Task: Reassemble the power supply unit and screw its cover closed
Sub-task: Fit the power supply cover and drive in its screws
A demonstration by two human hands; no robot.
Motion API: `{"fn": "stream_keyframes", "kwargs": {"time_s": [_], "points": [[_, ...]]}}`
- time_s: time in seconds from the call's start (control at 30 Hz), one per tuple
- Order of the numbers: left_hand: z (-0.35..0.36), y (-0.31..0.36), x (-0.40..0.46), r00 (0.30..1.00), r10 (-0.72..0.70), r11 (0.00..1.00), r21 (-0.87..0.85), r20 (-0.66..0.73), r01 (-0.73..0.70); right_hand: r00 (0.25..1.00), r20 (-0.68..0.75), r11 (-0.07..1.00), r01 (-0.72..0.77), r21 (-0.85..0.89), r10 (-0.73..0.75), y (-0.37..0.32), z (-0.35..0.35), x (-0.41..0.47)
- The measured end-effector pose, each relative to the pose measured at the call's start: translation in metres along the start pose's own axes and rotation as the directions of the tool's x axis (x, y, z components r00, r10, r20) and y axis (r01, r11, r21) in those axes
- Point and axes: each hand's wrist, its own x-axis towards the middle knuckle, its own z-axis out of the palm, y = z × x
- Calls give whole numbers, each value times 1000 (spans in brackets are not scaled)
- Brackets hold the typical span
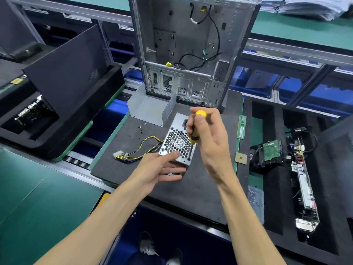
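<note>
The silver power supply unit (176, 141) stands on the dark mat (200, 188), its honeycomb fan grille facing up. My left hand (162, 168) grips its near lower edge, thumb on the grille and fingers under the box. My right hand (207, 136) holds a yellow-handled screwdriver (196, 129) upright, with the tip set in the near right corner screw hole. Yellow and black cables (137, 150) with white plugs trail off the unit to the left. The bent metal cover (147, 108) lies behind it. A few loose screws (142, 128) lie on the mat left of the unit.
An open computer case (189, 50) stands upright at the back of the mat. A memory stick (241, 127) and a processor chip (241, 158) lie on the right. Foam trays on the right hold a hard drive (272, 150) and circuit boards. Black foam trays sit at left.
</note>
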Motion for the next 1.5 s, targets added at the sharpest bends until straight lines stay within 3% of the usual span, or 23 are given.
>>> {"fn": "stream_keyframes", "kwargs": {"time_s": [0.23, 0.4, 0.6, 0.73, 0.87, 0.93, 1.03, 1.27, 1.37, 1.5], "points": [[1, 2, -2, 1000, -3, 1000, 17, 4, 3, 997, -79, 999, 21, 24, -19, -1, 5, -6], [-2, 2, -2, 1000, -12, 1000, 16, 2, 12, 997, 65, 1000, -30, -3, 31, -1, 0, -5], [-2, 2, -1, 1000, -14, 999, 41, 8, 14, 1000, 6, 1000, -8, 9, 8, -2, -5, -1], [-7, 4, 0, 1000, -12, 994, 106, 22, 9, 996, -94, 953, 33, 301, -5, -7, -3, 14], [-16, 11, 3, 995, -55, 963, 268, 81, 32, 970, -171, 764, -24, 645, 175, -4, 9, 37], [-23, 18, 5, 991, -89, 939, 342, 104, 48, 944, -181, 672, -56, 738, 277, 3, 16, 49], [-39, 35, 12, 990, -101, 893, 448, 102, 45, 897, -186, 621, -117, 775, 401, 14, 27, 67], [-91, 80, 65, 974, 174, 858, 507, -147, -77, 840, -204, 593, -163, 789, 503, 38, 61, 113], [-117, 85, 94, 917, 326, 741, 664, -229, -97, 817, -237, 620, -176, 765, 525, 45, 72, 128], [-141, 85, 123, 870, 439, 539, 840, -225, -55, 806, -291, 645, -143, 751, 516, 58, 82, 142]]}}
